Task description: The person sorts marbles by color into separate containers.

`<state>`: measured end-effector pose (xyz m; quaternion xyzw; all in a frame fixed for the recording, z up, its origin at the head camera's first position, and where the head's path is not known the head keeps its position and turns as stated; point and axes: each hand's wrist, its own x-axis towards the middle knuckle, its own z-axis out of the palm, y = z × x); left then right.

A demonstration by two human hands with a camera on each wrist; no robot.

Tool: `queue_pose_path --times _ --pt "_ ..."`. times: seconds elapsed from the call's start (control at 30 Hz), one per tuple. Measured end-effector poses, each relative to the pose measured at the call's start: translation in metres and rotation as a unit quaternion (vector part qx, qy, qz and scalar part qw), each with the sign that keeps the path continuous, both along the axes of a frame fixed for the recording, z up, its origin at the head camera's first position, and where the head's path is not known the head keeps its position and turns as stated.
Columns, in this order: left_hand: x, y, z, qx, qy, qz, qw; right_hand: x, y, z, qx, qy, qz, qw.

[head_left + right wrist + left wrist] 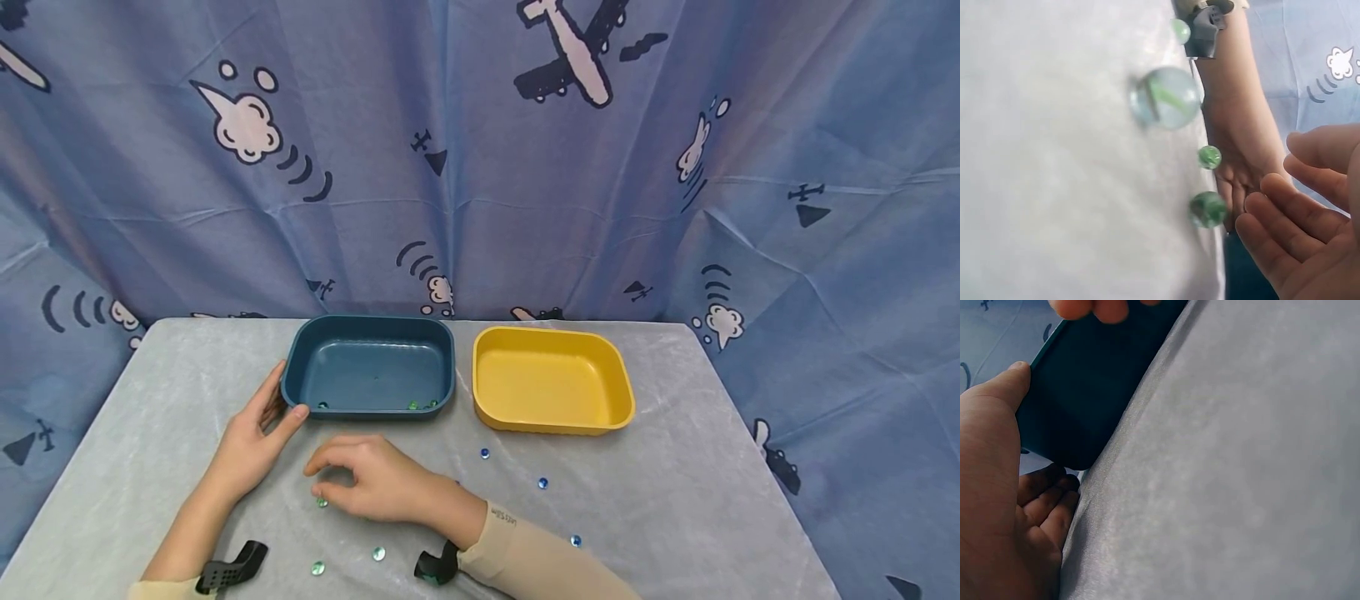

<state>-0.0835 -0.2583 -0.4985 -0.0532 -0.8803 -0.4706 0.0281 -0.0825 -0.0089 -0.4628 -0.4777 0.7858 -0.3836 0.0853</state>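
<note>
A dark teal container (375, 379) stands at the back of the table with several small green marbles (413, 405) inside. My left hand (251, 446) holds its front left corner, thumb at the front rim and fingers along the left side. In the left wrist view the thumb (1013, 384) lies against the container wall (1079, 406). In front of the container hovers my right hand (382, 479), fingers bent and thumb apart, with nothing visible between them. A green marble (322, 502) lies just below its thumb. The right wrist view shows several green marbles (1208, 209) beside the right fingers (1279, 231).
A yellow container (553, 429) sits to the right of the teal one. Blue marbles (543, 483) are scattered on the grey cloth in front of it. Two more green marbles (378, 553) lie near the front. A blue patterned curtain (480, 167) hangs behind the table.
</note>
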Motion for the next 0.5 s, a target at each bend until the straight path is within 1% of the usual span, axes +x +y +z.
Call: queue_pose_path --times 0.23,0.5 --pt "-0.001 0.0 -0.001 -0.003 0.001 0.002 1.0 0.0 -0.001 -0.007 0.028 -0.001 0.006 0.9996" --pt "-0.001 -0.001 -0.002 -0.002 0.001 0.002 1.0 -0.002 -0.001 -0.013 0.033 -0.003 0.002 0.9994"
